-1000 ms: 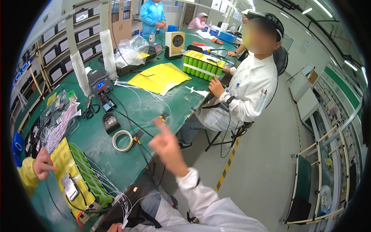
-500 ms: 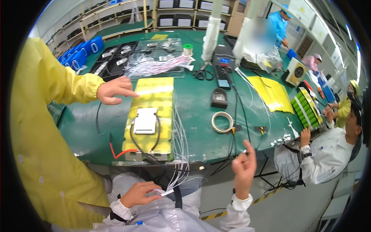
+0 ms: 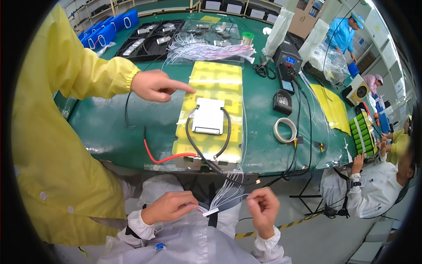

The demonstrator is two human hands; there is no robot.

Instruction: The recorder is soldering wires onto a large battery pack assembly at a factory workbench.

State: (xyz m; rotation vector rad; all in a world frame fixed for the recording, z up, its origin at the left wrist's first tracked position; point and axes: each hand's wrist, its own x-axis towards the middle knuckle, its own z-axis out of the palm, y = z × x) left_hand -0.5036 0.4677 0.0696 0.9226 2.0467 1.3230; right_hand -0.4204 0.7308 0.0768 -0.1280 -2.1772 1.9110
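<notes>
Both hands hover low, just below the near edge of the flat yellow battery pack (image 3: 215, 112) lying on the green workbench mat (image 3: 105, 123). Left hand (image 3: 169, 207) is curled, fingers pinching the end of a bundle of thin white wires (image 3: 226, 193) that runs down from the pack's near edge. Right hand (image 3: 263, 207) is loosely closed beside the bundle, palm turned inward, apparently holding nothing. A yellow-sleeved co-worker's hand (image 3: 156, 86) points at the pack's far left corner.
</notes>
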